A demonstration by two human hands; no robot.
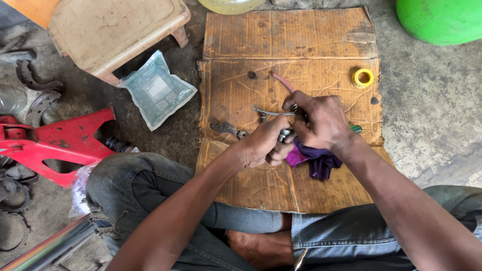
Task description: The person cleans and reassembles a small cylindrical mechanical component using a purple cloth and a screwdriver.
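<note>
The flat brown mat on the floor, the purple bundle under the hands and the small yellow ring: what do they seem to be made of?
The flat brown mat looks like corrugated cardboard: matte, creased, stained, with ribbed lines. The purple bundle seems soft cloth, bunched in limp folds. The small yellow ring looks like a roll of tape or plastic, smooth and slightly glossy; which one is unclear.

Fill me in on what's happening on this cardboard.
A person sits on the floor over a flattened cardboard sheet. Both hands meet above it: the left hand grips a small metal part, and the right hand closes over it, with a purple rag bunched beneath. A yellow tape roll, a metal bracket and a washer lie on the cardboard.
</note>
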